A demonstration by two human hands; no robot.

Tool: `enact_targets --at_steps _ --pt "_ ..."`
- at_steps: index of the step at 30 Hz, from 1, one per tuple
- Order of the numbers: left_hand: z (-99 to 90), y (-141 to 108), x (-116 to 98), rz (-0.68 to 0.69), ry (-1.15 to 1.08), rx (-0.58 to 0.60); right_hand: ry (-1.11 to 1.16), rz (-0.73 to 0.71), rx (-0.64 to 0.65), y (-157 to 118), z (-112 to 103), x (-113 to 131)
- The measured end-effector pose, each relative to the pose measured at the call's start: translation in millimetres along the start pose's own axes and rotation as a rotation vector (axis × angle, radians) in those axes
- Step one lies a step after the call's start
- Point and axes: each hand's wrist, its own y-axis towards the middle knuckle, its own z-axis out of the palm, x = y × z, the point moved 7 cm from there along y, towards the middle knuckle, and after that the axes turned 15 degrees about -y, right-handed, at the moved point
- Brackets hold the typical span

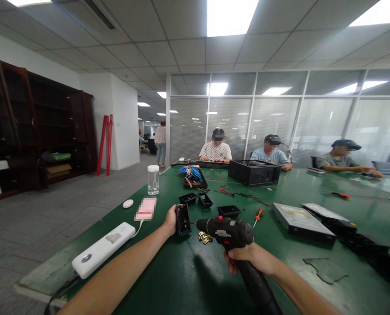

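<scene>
My left hand (171, 220) is closed around the edge of a small black plastic box (183, 219), held up on its side above the table. Brass-coloured parts show inside the box. In my right hand (239, 257) is a black cordless drill (226, 230), its bit pointing left at the box. The tip is at or very near the box; contact cannot be made out. Several brass pieces (205, 237) lie on the table below the drill. Behind them rest three similar black frames, one of them (229, 211) just beyond the drill.
On the green table (168, 280) stand a white power strip (104, 249), a glass jar (153, 180), a screwdriver (258, 216), an optical drive (303, 223) and a black computer case (254, 172). A glass shard (326, 269) lies at right. Several people sit across the table.
</scene>
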Motion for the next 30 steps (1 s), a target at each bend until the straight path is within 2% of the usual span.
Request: enact_targets --at_steps 14,19,30 --pt "1.6 -4.9 -0.5 0.012 0.008 -0.031 0.015 0.028 -0.024 0.8 -1.2 -2.3" --pt "1.1 -4.6 1.9 -0.035 -0.009 -0.028 0.001 0.010 -0.008 0.8 -0.8 -2.0" --pt "-1.4 1.4 1.2 -0.019 -0.002 0.005 0.008 0.010 -0.009 0.6 -0.1 -2.2"
